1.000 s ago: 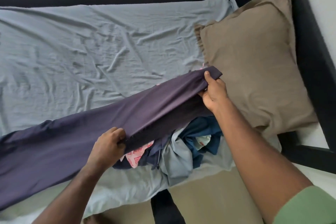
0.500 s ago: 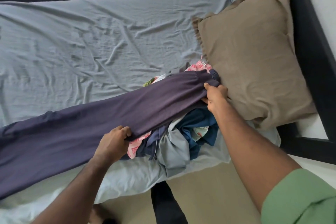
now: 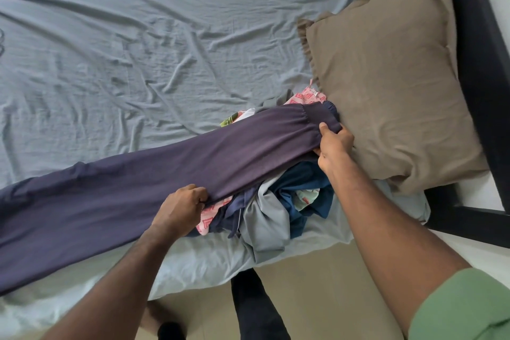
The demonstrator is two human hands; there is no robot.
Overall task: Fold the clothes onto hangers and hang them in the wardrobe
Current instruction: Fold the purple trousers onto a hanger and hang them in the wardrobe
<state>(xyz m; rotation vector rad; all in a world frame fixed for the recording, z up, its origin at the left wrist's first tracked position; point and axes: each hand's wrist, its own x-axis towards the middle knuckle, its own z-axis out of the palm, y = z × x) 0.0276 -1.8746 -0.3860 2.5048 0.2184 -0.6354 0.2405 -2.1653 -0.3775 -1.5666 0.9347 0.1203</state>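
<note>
A long dark purple garment point(image 3: 132, 188), with an elastic band at its right end, stretches across the bed from the lower left to the pillow. My right hand point(image 3: 334, 143) grips that gathered end. My left hand point(image 3: 182, 210) grips the garment's near edge around its middle. Under the garment lies a pile of clothes point(image 3: 278, 210): pink patterned, navy, grey and light green pieces. No hanger or wardrobe is in view.
A wrinkled grey-blue sheet point(image 3: 138, 63) covers the bed. A brown pillow point(image 3: 392, 77) leans at the right against the dark bed frame point(image 3: 480, 85). Tan floor point(image 3: 317, 298) and my dark trouser leg show below the bed's edge.
Both hands have lowered the purple garment onto the clothes pile. The right hand has moved down and right toward the pillow, uncovering the pink piece behind it.
</note>
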